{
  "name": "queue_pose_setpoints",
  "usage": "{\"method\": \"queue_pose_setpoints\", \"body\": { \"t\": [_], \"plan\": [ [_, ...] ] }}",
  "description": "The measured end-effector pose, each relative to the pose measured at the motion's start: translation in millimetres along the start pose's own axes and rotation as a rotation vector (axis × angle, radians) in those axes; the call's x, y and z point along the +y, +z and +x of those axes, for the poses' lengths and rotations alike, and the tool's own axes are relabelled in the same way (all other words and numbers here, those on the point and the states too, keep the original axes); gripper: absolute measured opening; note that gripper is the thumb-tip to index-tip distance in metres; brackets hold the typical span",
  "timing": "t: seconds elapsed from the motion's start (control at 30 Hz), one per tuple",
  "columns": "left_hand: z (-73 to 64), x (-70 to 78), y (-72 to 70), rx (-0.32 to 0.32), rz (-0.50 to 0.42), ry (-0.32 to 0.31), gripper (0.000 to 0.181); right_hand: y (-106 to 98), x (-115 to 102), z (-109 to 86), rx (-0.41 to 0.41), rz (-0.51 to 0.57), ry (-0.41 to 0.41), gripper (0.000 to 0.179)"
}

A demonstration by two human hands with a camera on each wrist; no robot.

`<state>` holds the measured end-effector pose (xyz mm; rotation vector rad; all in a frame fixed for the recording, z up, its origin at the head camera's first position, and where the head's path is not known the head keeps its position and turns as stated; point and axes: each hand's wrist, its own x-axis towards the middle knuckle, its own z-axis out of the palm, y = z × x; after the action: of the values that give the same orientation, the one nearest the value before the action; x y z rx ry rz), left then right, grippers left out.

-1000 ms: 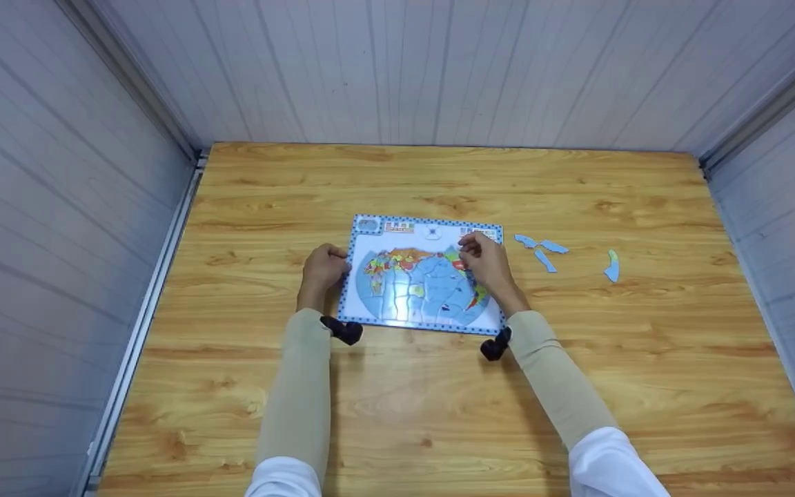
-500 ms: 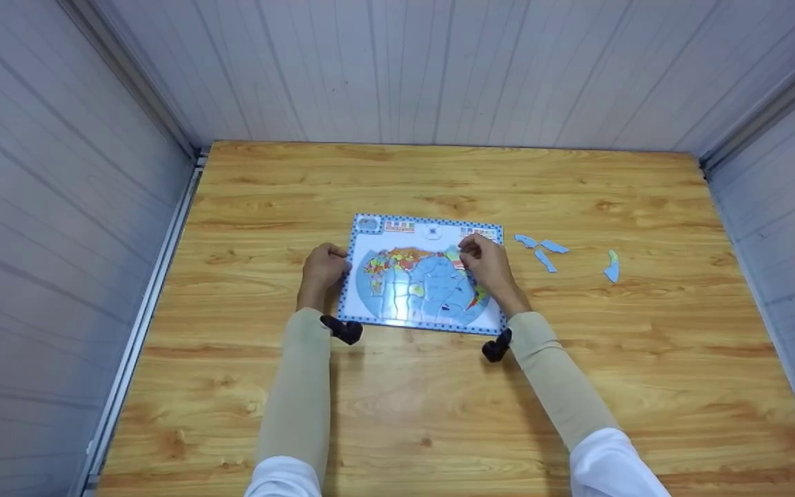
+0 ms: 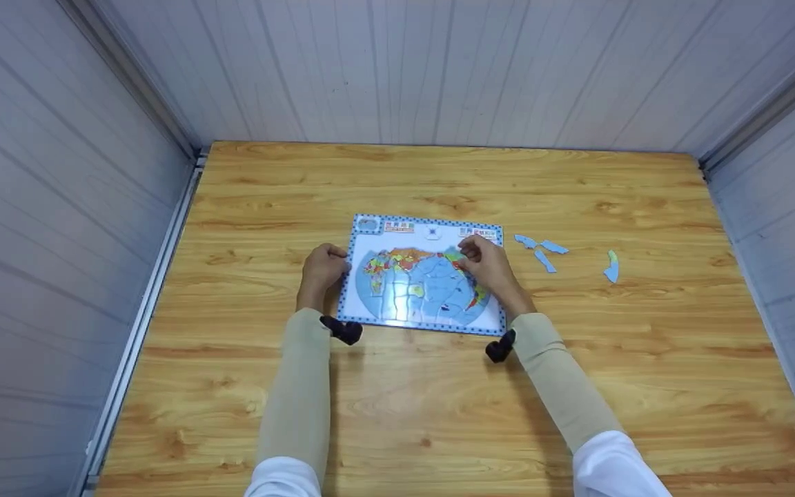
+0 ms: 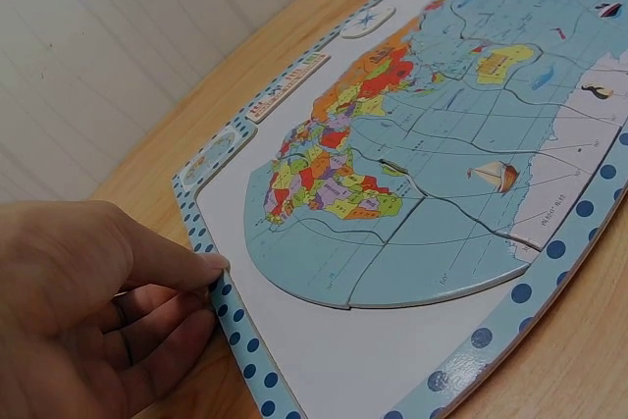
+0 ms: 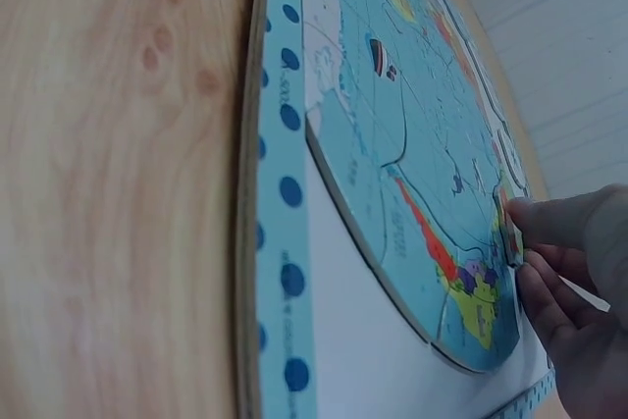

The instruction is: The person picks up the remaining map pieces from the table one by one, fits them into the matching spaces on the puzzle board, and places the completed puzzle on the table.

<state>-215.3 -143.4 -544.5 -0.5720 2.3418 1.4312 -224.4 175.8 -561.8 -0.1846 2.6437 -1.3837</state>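
Note:
A world-map jigsaw puzzle board (image 3: 384,245) with a dotted blue border lies on the wooden table. Most of its blue oval is filled with fitted pieces. My left hand (image 3: 325,266) holds the board's left edge; in the left wrist view its thumb (image 4: 211,264) presses on the border while the other fingers curl beside the edge. Over the map's upper right, my right hand (image 3: 491,266) pinches a small puzzle piece (image 5: 512,235) between thumb and fingertips. That piece sits right at the edge of the fitted pieces, partly hidden by the fingers.
To the board's right lie several loose puzzle pieces: three blue ones close together, including a narrow strip (image 3: 545,261), and a curved blue-and-green piece (image 3: 612,266) farther right. Pale panel walls (image 3: 397,76) enclose the table (image 3: 425,414) at the back and both sides.
My right hand has stayed over the map's upper right, its wrist shifting slightly right and its fingers working at the piece. My left hand and the loose pieces have kept their places.

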Motion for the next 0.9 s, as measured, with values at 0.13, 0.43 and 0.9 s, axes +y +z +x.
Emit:
{"method": "queue_pose_setpoints", "body": {
  "t": [0.13,0.43,0.9],
  "plan": [
    [1.9,0.7,0.4,0.004,0.015,-0.027,0.025,-0.1,0.9,0.8,-0.006,-0.013,-0.003,0.029],
    [4.2,2.2,1.9,-0.003,-0.004,-0.067,0.025,-1.1,1.6,0.5,-0.009,-0.014,-0.007,0.025],
    [3.5,0.6,1.1,0.012,0.007,0.002,0.025,-5.4,3.0,-4.8,0.037,0.063,-0.025,0.023]
  ]
}}
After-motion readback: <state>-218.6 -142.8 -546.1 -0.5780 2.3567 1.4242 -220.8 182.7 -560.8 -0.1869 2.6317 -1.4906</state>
